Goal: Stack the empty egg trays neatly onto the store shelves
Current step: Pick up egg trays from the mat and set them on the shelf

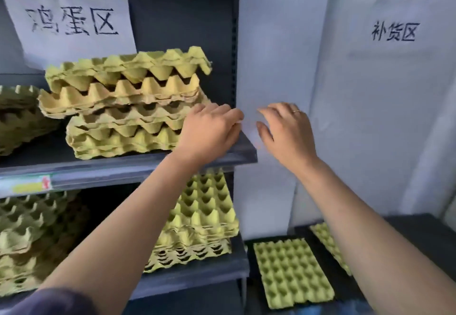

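Looks well along, judging by the shelves. Counts two piles of empty egg trays on the upper shelf (123, 166): a tall stack (128, 107) toward its right end, with skewed, overhanging layers rather than square nesting, and a short stack (19, 117) at its left end, cut off by the frame edge. Finds two more piles directly below the upper shelf: a lower right stack (202, 221) and a lower left stack (32, 235).

Leaves one loose egg tray (291, 272) lying flat, well below and to the right of the upper shelf, plus a second tray (323, 238) beyond it, partly hidden behind the right forearm. Suggests remaining work: shelving those loose trays and probably squaring up the tall stack for neatness.

Puts the left hand (209, 129) at the right end of the upper shelf, back upward, against or just beside the end of the tall stack; cannot tell about actual contact. Shows loosely bent fingers, hidden tips, nothing visibly gripped.

Puts the right hand (286, 134) just past the right end of the upper shelf, in front of a white panel (271, 67). Shows relaxed, slightly parted fingers, thumb apart, a ring on one finger, nothing held.
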`<state>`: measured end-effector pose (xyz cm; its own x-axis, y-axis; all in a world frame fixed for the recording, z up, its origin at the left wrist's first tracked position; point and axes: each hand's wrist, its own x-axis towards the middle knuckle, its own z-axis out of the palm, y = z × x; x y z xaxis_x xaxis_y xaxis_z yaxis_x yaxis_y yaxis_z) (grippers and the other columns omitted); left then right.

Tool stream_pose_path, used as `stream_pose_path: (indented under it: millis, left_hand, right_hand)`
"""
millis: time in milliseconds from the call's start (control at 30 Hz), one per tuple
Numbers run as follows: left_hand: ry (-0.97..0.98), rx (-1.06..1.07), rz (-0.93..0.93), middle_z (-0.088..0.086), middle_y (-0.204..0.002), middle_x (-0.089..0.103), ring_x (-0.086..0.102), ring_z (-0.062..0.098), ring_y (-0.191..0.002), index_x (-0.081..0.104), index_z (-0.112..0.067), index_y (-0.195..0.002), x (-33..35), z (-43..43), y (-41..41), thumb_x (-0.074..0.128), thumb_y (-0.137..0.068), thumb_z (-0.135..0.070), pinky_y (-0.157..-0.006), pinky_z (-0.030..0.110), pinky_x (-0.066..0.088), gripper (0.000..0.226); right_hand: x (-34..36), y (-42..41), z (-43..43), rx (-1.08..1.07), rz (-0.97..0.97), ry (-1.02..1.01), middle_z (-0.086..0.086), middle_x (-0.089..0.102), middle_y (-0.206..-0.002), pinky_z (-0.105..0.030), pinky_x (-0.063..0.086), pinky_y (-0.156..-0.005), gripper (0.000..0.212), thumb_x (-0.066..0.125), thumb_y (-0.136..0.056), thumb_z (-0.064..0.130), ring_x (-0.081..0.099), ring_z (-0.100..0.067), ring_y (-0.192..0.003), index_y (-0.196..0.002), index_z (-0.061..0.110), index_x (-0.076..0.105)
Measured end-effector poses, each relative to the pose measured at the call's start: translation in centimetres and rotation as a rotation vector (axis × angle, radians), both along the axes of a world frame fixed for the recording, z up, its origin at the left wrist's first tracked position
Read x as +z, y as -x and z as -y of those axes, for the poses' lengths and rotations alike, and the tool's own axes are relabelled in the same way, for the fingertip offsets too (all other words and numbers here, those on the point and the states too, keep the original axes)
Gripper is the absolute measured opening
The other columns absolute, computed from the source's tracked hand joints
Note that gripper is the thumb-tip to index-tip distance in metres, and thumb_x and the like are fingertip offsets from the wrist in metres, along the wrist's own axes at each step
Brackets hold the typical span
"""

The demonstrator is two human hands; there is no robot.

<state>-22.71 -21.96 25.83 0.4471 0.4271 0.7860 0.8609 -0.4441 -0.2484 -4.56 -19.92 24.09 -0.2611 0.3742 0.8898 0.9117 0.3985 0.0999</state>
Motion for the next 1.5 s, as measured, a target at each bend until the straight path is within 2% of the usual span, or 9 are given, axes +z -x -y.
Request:
stream_pose_path:
  millis: [67,167,300,400,500,700,1033,1300,1500]
  left_hand:
    - [0.055,-0.089,-0.009,0.002,-0.07,0.063,0.063,0.028,-0.062,0.065,-0.015,-0.091,-1.3,-1.7,-4.0,0.04,-0.084,-0.029,-0.056,0.035,0.046,0.031]
    - [0.147,-0.216,-0.024,0.002,-0.073,0.063,0.063,0.029,-0.063,0.065,-0.015,-0.097,-3.7,-4.6,-10.2,0.035,-0.083,-0.033,-0.056,0.034,0.047,0.038]
    - [0.374,-0.261,-0.107,-0.001,-0.108,0.062,0.06,0.026,-0.098,0.053,-0.025,-0.122,-7.0,-9.1,-18.0,0.037,-0.094,-0.035,-0.082,0.036,0.044,0.034]
    - [0.514,-0.302,-0.173,-0.005,-0.12,0.058,0.056,0.021,-0.11,0.047,-0.03,-0.128,-9.4,-12.1,-23.7,0.038,-0.095,-0.037,-0.091,0.035,0.042,0.035]
    - [0.617,-0.349,-0.229,-0.006,-0.123,0.057,0.055,0.02,-0.112,0.046,-0.032,-0.128,-12.0,-14.6,-29.7,0.038,-0.095,-0.038,-0.091,0.035,0.042,0.035]
    - [0.799,-0.381,-0.33,-0.006,-0.123,0.056,0.054,0.017,-0.112,0.046,-0.032,-0.127,-17.8,-18.3,-39.8,0.037,-0.095,-0.04,-0.087,0.035,0.041,0.034]
    - [1.189,-0.2,-0.292,-0.01,-0.117,0.058,0.052,0.015,-0.114,0.048,-0.033,-0.126,-29.1,-22.5,-52.3,0.04,-0.095,-0.038,-0.079,0.032,0.041,0.033]
    - [1.442,0.002,-0.185,-0.005,-0.129,0.052,0.051,0.017,-0.117,0.047,-0.032,-0.129,-37.1,-28.1,-54.7,0.041,-0.094,-0.037,-0.091,0.038,0.045,0.035]
    - [1.603,0.123,-0.116,-0.002,-0.132,0.049,0.048,0.021,-0.119,0.044,-0.03,-0.132,-45.1,-33.3,-56.5,0.045,-0.093,-0.035,-0.096,0.043,0.042,0.039]
  right_hand:
    - [-1.5,-4.0,-1.0,-0.058,-0.008,0.052,-0.008,0.066,-0.094,-0.039,0.05,-0.067,0.031,0.05,-0.083,0.029,0.062,-0.035,-0.085,-0.1,0.011,0.069]
    - [-3.6,-9.7,-2.3,-0.135,-0.01,0.132,-0.007,0.067,-0.094,-0.038,0.051,-0.066,0.038,0.045,-0.083,0.033,0.063,-0.033,-0.085,-0.103,0.013,0.07]
    - [-7.1,-17.1,-4.5,-0.275,0.011,0.279,-0.008,0.067,-0.095,-0.038,0.051,-0.068,0.039,0.043,-0.085,0.034,0.063,-0.034,-0.087,-0.105,0.013,0.07]
    - [-9.8,-22.4,-5.4,-0.396,0.014,0.46,-0.008,0.063,-0.114,-0.041,0.046,-0.083,0.035,0.048,-0.093,0.031,0.056,-0.032,-0.107,-0.12,0.016,0.063]
    - [-12.4,-27.7,-6.0,-0.481,-0.021,0.604,-0.005,0.056,-0.127,-0.041,0.04,-0.095,0.037,0.046,-0.097,0.031,0.048,-0.028,-0.118,-0.131,0.019,0.054]
    - [-17.9,-38.6,-7.2,-0.598,-0.045,0.829,-0.005,0.053,-0.131,-0.04,0.043,-0.093,0.04,0.043,-0.097,0.034,0.048,-0.029,-0.12,-0.135,0.022,0.049]
    - [-25.9,-55.0,-11.9,-0.544,-0.04,1.206,-0.007,0.049,-0.134,-0.042,0.046,-0.093,0.044,0.042,-0.098,0.034,0.046,-0.028,-0.122,-0.14,0.023,0.04]
    - [-33.7,-61.3,-19.2,-0.459,-0.183,1.505,-0.011,0.047,-0.132,-0.046,0.044,-0.096,0.046,0.045,-0.097,0.033,0.048,-0.031,-0.118,-0.14,0.018,0.039]
    - [-41.3,-63.4,-26.0,-0.42,-0.328,1.627,-0.012,0.047,-0.13,-0.037,0.045,-0.088,0.048,0.048,-0.096,0.032,0.053,-0.027,-0.111,-0.141,0.016,0.04]
